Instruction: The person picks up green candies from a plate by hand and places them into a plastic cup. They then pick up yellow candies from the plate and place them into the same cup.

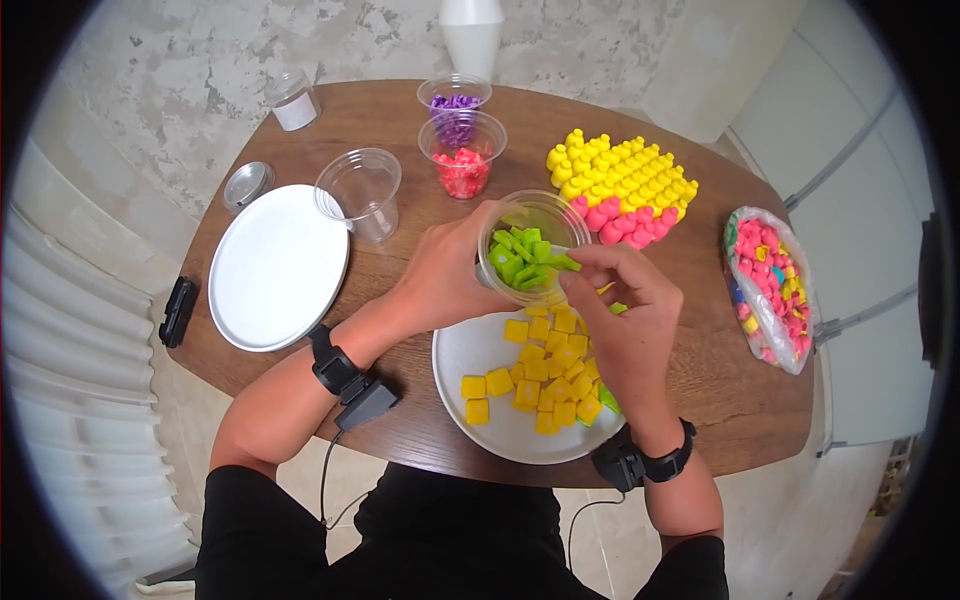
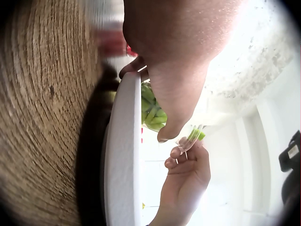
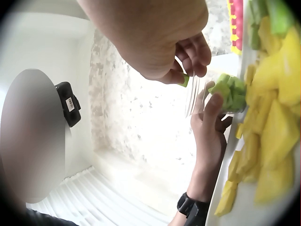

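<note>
The left hand [image 2: 174,89] reaches down from the top and grips a clear cup [image 2: 190,137] of green pieces [image 2: 151,109], its thumb towards the rim. Below, the right hand [image 2: 187,176] has its fingers at that rim, with a single green piece [image 2: 201,135] beside them. A white plate [image 2: 123,155] stands edge-on next to the wooden tabletop [image 2: 42,113] — its near side in dark shadow. Something red [image 2: 112,43], perhaps another cup's contents, blurs at upper left — too soft to tell.
</note>
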A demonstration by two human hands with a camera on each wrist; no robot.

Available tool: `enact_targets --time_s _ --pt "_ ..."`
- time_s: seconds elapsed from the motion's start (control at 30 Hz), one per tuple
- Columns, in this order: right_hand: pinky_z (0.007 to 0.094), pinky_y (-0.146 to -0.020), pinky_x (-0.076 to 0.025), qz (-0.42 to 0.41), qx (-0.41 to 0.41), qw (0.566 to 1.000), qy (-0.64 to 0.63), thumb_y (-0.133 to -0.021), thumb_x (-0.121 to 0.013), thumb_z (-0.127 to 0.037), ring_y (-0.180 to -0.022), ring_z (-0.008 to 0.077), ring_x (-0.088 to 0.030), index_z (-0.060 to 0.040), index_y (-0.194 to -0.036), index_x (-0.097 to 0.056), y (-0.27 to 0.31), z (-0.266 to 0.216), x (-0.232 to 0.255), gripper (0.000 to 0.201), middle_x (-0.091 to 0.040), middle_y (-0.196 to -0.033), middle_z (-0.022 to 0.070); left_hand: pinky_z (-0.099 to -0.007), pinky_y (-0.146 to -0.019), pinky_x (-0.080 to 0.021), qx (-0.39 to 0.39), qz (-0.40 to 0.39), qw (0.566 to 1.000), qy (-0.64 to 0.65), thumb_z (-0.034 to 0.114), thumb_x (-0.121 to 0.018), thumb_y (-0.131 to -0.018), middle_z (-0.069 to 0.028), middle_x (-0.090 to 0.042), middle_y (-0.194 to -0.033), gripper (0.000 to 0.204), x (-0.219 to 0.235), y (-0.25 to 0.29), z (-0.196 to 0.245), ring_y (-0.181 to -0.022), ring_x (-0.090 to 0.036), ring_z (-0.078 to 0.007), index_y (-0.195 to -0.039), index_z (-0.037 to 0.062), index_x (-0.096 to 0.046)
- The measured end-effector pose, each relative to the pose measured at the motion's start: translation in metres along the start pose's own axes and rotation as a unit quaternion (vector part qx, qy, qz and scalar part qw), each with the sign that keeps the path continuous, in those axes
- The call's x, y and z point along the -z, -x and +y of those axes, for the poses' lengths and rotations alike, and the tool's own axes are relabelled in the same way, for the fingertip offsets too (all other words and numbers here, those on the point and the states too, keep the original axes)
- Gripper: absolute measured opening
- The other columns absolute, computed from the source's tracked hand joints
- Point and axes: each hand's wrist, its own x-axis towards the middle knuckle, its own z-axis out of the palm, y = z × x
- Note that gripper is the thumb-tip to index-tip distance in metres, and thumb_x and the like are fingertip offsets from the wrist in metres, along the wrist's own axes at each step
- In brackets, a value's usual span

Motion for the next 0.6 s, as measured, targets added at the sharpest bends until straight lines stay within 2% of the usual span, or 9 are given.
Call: enact_targets --time_s 0.07,0.23,0.43,0.5,0.6 --pt "0.0258 -0.06 -0.051 -0.012 0.026 0.999 0.015 -0.086 -0.08 0.004 -0.074 0.0103 -0.068 -0.0008 -0.106 -0.077 0.0008 0.0016 -0.0021 0.02 -0.071 -0.088 0.0056 -0.0396 -0.099 -0.06 0.006 -0.003 1.0 0.006 0.022 -0.098 -0.071 -0.0145 -0.074 -0.13 0.083 0.0 -0.0008 0.0 -0.116 -0.075 -0.0297 -0.142 0.0043 -0.059" --pt "0.0266 -0.058 -0.051 -0.031 0.015 0.999 0.008 -0.086 -0.079 0.003 -0.075 0.0116 -0.07 -0.0016 -0.105 -0.077 0.0032 0.0003 -0.0051 0.019 -0.072 -0.092 0.0057 -0.0387 -0.101 -0.059 0.02 -0.007 1.0 0.011 0.022 -0.098 -0.071 -0.0142 -0.074 -0.131 0.083 0.0002 0.0 0.0007 -0.117 -0.075 -0.0286 -0.142 0.0045 -0.06" --pt "0.0268 -0.057 -0.049 -0.023 0.017 1.0 0.005 -0.086 -0.08 0.002 -0.075 0.0118 -0.07 -0.0023 -0.104 -0.076 0.003 0.0021 -0.0036 0.019 -0.072 -0.092 0.0051 -0.0387 -0.101 -0.059 -0.005 -0.008 1.0 0.003 0.023 -0.098 -0.072 -0.0143 -0.074 -0.132 0.083 -0.0006 -0.0007 -0.0024 -0.118 -0.075 -0.0279 -0.143 0.0039 -0.06" --pt "0.0268 -0.057 -0.049 -0.021 0.022 1.0 0.006 -0.086 -0.08 0.002 -0.074 0.0118 -0.07 -0.0025 -0.104 -0.076 0.002 0.001 -0.0025 0.019 -0.072 -0.091 0.0049 -0.0451 -0.093 -0.061 -0.033 0.013 0.999 -0.002 0.025 -0.098 -0.068 -0.018 -0.075 -0.125 0.089 -0.0021 -0.0015 -0.0033 -0.114 -0.074 -0.0387 -0.144 0.007 -0.057" --pt "0.0265 -0.057 -0.048 -0.023 0.024 0.999 0.014 -0.086 -0.08 0.002 -0.073 0.0118 -0.07 -0.0027 -0.104 -0.076 0.003 -0.0003 -0.0001 0.019 -0.072 -0.091 0.0048 -0.045 -0.093 -0.061 -0.025 0.01 1.0 -0.008 0.025 -0.098 -0.068 -0.0171 -0.074 -0.126 0.089 -0.0022 -0.0015 -0.0024 -0.114 -0.074 -0.0386 -0.145 0.0078 -0.056"
